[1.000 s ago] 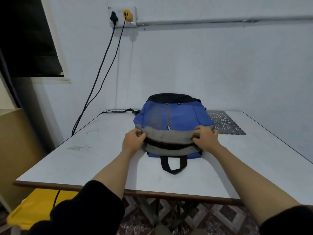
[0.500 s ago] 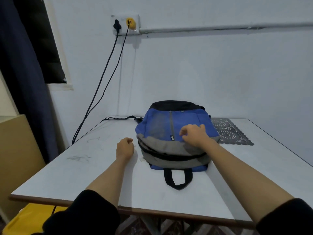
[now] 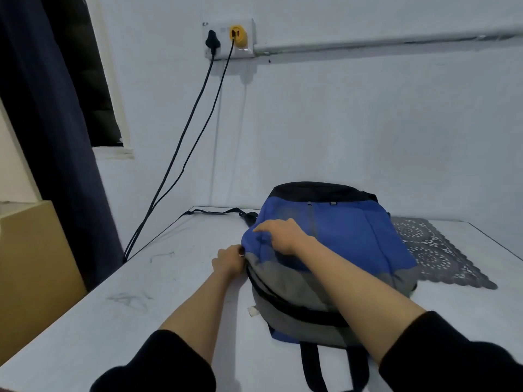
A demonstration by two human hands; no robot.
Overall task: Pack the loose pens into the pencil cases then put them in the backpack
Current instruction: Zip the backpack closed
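Backpack: your blue, grey and black fabric backpack lies flat on the white table, with its black carry loop nearest you and a dark grey lace mat just beside it.
Left hand: your left hand touches the backpack's left edge, fingers curled together and pinching where the dark zip line begins; what they pinch is too small to tell.
Right hand: your right hand lies on the blue panel near its left corner, fingers curled into the fabric, which bunches under them.
Wall: two black cables hang from a white socket.
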